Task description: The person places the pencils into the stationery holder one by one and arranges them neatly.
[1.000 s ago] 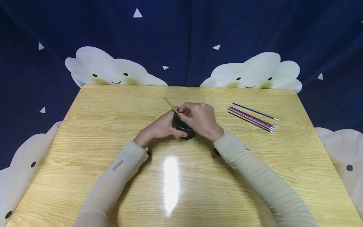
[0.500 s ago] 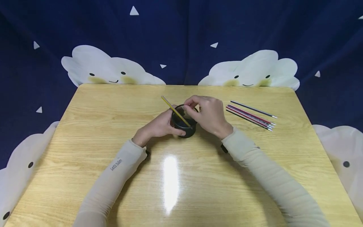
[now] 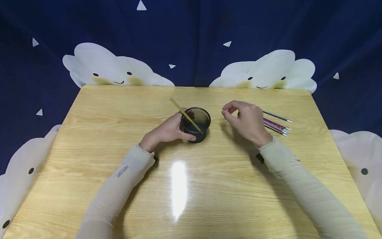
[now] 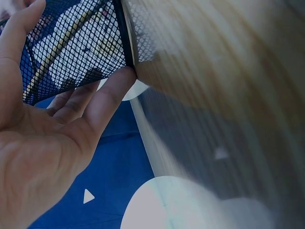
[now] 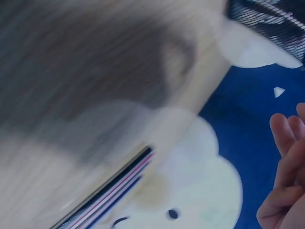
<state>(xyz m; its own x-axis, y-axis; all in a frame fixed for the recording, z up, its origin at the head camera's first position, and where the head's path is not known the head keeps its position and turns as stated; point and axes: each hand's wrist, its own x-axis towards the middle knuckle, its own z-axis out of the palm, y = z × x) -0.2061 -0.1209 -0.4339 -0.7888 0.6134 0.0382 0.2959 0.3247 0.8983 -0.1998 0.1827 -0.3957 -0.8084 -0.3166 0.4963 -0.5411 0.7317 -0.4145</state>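
My left hand (image 3: pixel 167 130) holds a black mesh pencil cup (image 3: pixel 203 117) on the table, thumb at the near side and fingers behind it. A yellow pencil (image 3: pixel 179 107) leans inside the cup, its upper end sticking out over the left rim. In the left wrist view, fingers wrap the mesh wall (image 4: pixel 97 45) and one fingertip meets the base edge. Right of the cup, my right hand (image 3: pixel 249 122) hovers with loosely bent fingers and nothing between them. It partly covers several striped pencils (image 3: pixel 276 127), red, black and dark blue, lying with white ends to the right.
The wooden table (image 3: pixel 143 103) ends at the back against a dark blue curtain (image 3: pixel 191 39) with white clouds. One dark pencil (image 3: pixel 277 116) lies slightly apart behind the other loose pencils.
My right hand has let go of the yellow pencil, which now leans in the cup, and has moved right toward the loose pencils. My left hand has kept its hold on the cup.
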